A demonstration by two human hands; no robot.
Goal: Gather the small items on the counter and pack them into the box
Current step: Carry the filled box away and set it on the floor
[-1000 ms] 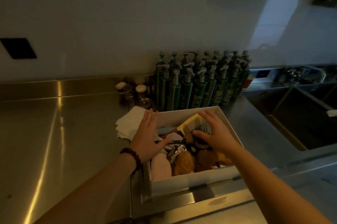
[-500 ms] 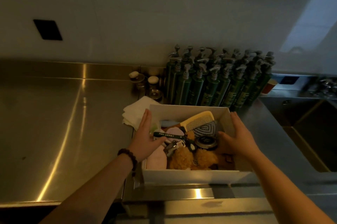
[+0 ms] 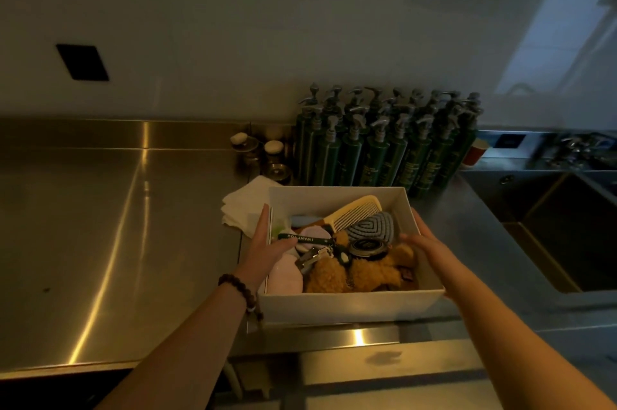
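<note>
1. Since a moment ago the right hand [image 3: 425,244] has come out of the box [image 3: 350,306] and now lies against its right wall, thumb inside the rim and fingers outside, holding it. The left hand [image 3: 267,247] stays on the left wall the same way, thumb tucked inside.

2. The box sits near the front edge of the steel counter [image 3: 100,226], filled with a tan plush toy [image 3: 337,272], a cream comb [image 3: 355,214], a grey ribbed brush [image 3: 372,226], a round black tin [image 3: 367,247] and pink pads [image 3: 285,277].

3. To my eye the packing looks done and the step is lifting or squaring the box. Grip both walls evenly, keep it level, and mind the comb, which leans on the back wall and could tip out.

4. Folded white cloths [image 3: 243,209] lie just beside the box; whether they belong inside is unclear.

5. A dark strap [image 3: 302,238] reads "I WANT YOU". The green pump bottles [image 3: 384,146] carry labels too dim to read.
</note>
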